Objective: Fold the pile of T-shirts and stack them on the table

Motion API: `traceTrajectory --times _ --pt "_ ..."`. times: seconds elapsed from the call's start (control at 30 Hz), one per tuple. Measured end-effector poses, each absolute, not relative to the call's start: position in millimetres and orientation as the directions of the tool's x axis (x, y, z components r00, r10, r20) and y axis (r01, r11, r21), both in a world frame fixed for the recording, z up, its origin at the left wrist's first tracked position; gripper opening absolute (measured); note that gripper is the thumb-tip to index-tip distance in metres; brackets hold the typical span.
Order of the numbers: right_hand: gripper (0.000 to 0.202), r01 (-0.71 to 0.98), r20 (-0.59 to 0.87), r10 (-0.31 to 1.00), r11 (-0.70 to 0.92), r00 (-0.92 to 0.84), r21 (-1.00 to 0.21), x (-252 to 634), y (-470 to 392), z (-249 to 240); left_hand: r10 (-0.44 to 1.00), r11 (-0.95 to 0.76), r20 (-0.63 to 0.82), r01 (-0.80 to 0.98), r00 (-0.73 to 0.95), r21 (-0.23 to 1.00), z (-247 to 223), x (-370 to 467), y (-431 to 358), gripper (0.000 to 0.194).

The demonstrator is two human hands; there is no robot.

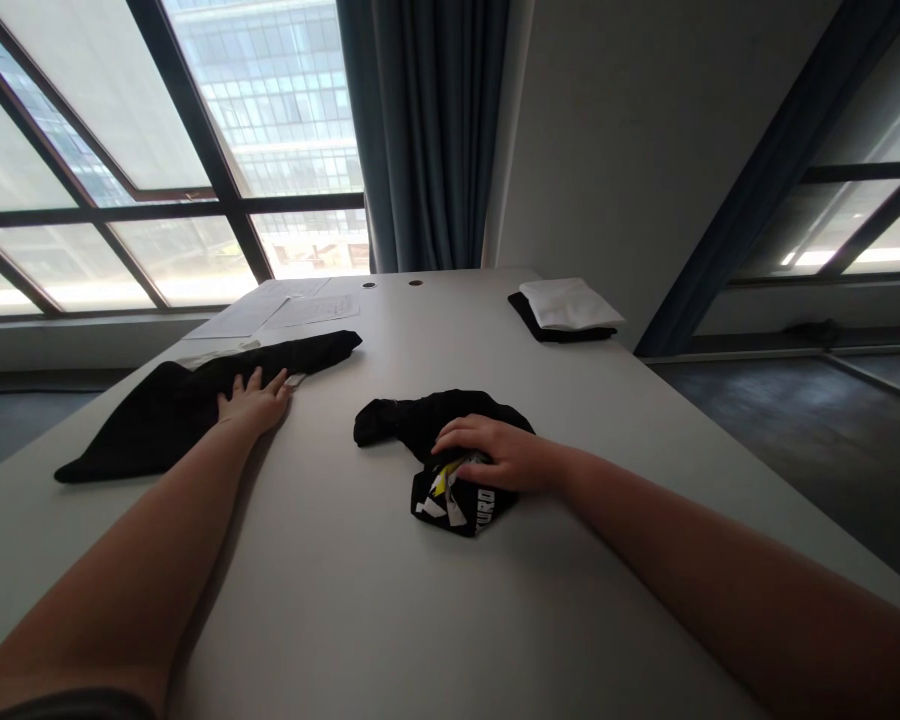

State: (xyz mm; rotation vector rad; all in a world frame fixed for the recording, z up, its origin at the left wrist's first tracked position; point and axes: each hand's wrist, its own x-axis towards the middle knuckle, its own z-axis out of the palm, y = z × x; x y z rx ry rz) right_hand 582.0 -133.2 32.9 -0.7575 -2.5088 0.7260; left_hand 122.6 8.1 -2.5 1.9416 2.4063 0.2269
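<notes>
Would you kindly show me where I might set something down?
Near centre, in front of the crumpled black printed cloth; farther back, between white papers and the folded white cloth. Crowded: left side, with spread black cloth under the left hand.

The left hand (253,405) and right hand (495,450) are both bare, with slender fingers and rounded tips; the nails are too small to make out. The left forearm (135,560) is bare as well, broad low down and tapering to the wrist, and the right forearm (690,520) matches it. At the bottom left, 1 dark, curved band (75,703) crosses the arm, possibly a sleeve hem.
</notes>
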Motion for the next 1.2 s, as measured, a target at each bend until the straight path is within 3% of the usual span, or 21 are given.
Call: traceTrajectory --times 0.1,0.2,0.33,0.43,0.5,0.53,0.67,0.77,0.9,1.03,1.13,1.2 --pt "0.037 0.356 0.211 0.668 0.606 -0.714 -0.711 591 -121 24 0.973 0.204 0.072 0.964 -0.218 0.172 -1 117 12 0.071" --pt "0.037 0.399 0.24 0.715 0.599 -0.656 -0.695 590 -120 17 0.968 0.166 0.166 0.975 -0.191 0.151 3 121 6 0.068" --pt "0.031 0.425 0.264 0.755 0.581 -0.601 -0.694 584 -125 17 0.932 -0.217 0.326 0.965 0.16 0.147 7 157 -18 0.062" --pt "0.024 0.441 0.244 0.799 0.526 -0.55 -0.727 585 -125 18 0.866 -0.5 0.205 0.766 0.457 0.403 5 205 -45 0.065" --pt "0.022 0.454 0.25 0.831 0.495 -0.497 -0.741 588 -122 16 0.789 -0.601 0.199 0.664 0.582 0.444 3 236 -62 0.07" --pt "0.023 0.458 0.254 0.847 0.476 -0.466 -0.751 590 -119 15 0.774 -0.624 0.237 0.643 0.587 0.445 2 249 -69 0.072" --pt "0.026 0.376 0.262 0.889 0.404 -0.375 -0.834 601 -110 13 0.837 -0.542 0.265 0.662 0.478 0.518 0 270 -87 0.04" --pt "0.029 0.284 0.299 0.916 0.371 -0.266 -0.884 615 -104 18 0.886 -0.465 0.294 0.684 0.36 0.562 1 260 -93 0.03" --pt "0.028 0.256 0.41 0.911 0.385 0.052 -0.887 641 -88 17 0.915 -0.38 0.346 0.733 0.207 0.564 2 242 -95 0.028" --pt "0.029 0.361 0.428 0.848 0.311 0.313 -0.879 665 -67 1 0.907 -0.333 0.399 0.804 0.132 0.492 1 237 -87 0.024" --pt "0.033 0.403 0.418 0.847 0.275 0.329 -0.873 673 -61 -6 0.887 -0.354 0.441 0.813 0.135 0.463 -1 237 -79 0.023" --pt "0.037 0.391 0.422 0.872 0.309 0.247 -0.867 673 -64 -7 0.881 -0.357 0.456 0.805 0.122 0.474 -2 237 -77 0.028"
